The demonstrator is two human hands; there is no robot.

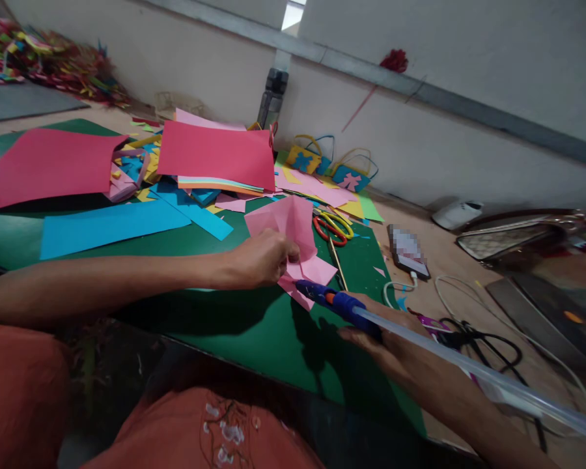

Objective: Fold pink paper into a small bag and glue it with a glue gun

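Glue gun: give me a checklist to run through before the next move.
1. Glue gun gripped in the right hand: ok.
2. Glue stick loaded: ok, a long clear length sticks out of the back.
3. Pink paper steadied: ok, the left hand holds it.
4. Nozzle aimed at the paper: ok, though whether it touches cannot be told.
5. Gun hot: cannot tell, nothing visible shows it.
6. Scissors well away from the paper: not ok, the handles lie close beside it.
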